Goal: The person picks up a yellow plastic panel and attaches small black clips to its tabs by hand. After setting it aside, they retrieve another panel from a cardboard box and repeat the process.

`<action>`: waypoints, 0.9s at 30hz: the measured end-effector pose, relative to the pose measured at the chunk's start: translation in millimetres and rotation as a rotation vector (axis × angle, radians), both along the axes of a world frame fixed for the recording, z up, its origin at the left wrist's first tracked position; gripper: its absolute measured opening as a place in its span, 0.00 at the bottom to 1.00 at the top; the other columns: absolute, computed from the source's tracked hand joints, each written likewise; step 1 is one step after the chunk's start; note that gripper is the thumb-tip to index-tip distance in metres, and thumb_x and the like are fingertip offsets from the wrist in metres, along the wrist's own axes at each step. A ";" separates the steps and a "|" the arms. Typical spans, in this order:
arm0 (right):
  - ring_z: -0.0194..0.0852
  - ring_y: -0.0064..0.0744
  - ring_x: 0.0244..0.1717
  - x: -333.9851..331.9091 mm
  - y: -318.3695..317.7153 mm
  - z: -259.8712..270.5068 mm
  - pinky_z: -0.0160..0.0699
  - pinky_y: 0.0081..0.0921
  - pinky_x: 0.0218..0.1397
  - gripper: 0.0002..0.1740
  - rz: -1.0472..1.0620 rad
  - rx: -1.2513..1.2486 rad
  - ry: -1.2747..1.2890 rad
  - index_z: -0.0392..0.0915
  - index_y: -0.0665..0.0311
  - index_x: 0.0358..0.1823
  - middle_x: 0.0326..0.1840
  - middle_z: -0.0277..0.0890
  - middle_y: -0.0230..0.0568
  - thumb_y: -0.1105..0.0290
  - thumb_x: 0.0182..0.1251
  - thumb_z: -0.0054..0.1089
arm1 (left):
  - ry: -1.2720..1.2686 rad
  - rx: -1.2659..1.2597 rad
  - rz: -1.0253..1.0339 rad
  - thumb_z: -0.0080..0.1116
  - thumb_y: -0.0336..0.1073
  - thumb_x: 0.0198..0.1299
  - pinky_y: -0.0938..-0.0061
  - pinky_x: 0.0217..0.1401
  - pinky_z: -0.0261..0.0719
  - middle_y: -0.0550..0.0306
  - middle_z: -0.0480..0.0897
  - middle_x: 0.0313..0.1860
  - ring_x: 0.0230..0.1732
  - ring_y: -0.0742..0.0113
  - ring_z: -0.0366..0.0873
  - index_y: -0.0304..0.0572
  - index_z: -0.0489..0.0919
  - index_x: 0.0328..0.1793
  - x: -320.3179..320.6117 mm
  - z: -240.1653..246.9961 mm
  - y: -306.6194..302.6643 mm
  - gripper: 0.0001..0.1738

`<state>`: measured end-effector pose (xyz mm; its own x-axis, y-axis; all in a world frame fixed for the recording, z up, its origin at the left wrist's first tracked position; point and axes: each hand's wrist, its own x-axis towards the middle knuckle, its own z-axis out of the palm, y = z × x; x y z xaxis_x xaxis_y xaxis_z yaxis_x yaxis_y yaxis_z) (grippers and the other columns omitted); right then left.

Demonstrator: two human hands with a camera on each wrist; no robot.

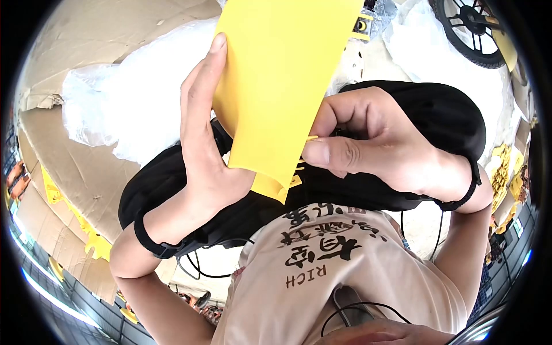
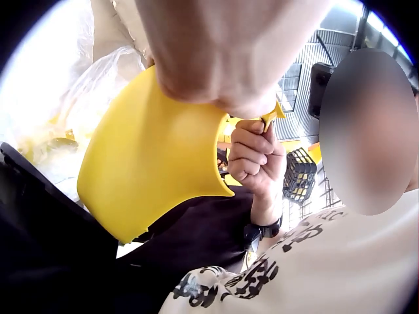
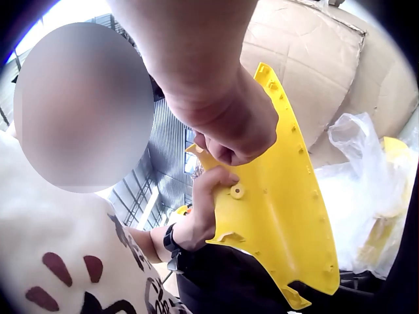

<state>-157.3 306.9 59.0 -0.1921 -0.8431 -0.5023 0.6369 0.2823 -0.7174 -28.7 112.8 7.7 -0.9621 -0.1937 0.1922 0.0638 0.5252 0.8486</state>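
Note:
A large, curved yellow plastic panel is held up over the lap, its smooth outer face towards the head view. My left hand grips its left side, fingers along the edge. On the inner face, in the right wrist view, the left thumb presses near a round boss; small tabs line the long edge. My right hand is at the opposite edge, near the lower end. Its thumb and curled forefinger pinch a small yellow tab there. In the left wrist view the right fingers are curled in.
Clear plastic wrap lies over flattened cardboard at the left. A black spoked wheel is at the upper right. Yellow parts lie farther right. A black basket shows in the left wrist view.

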 end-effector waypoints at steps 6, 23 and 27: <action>0.63 0.14 0.25 -2.2 -1.1 2.8 0.60 0.15 0.27 0.13 -0.051 -0.061 -0.161 0.78 0.75 0.46 0.28 0.74 0.30 0.68 0.73 0.63 | -0.082 0.305 0.031 0.68 0.31 0.60 0.64 0.70 0.68 0.46 0.60 0.78 0.73 0.58 0.66 0.39 0.50 0.83 -3.3 6.1 2.6 0.49; 0.71 0.15 0.29 -2.1 -1.4 22.3 0.69 0.16 0.32 0.10 -0.323 -0.612 -0.057 0.82 0.73 0.46 0.28 0.79 0.30 0.76 0.71 0.54 | -0.436 0.960 0.492 0.53 0.32 0.58 0.65 0.72 0.72 0.45 0.67 0.74 0.72 0.55 0.69 0.47 0.50 0.84 -9.0 43.9 9.6 0.46; 0.71 0.19 0.24 0.3 -12.4 13.2 0.70 0.19 0.30 0.12 0.029 -0.794 -0.094 0.81 0.72 0.49 0.24 0.77 0.30 0.74 0.68 0.56 | -0.575 0.919 0.485 0.54 0.33 0.58 0.65 0.71 0.72 0.46 0.68 0.73 0.71 0.55 0.69 0.47 0.51 0.84 -24.8 36.2 22.0 0.45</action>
<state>-157.0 294.5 72.1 -0.1512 -0.9595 0.2375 0.7047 -0.2731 -0.6548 -53.5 134.8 43.9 -0.6503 -0.4010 -0.6452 -0.4872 -0.4315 0.7592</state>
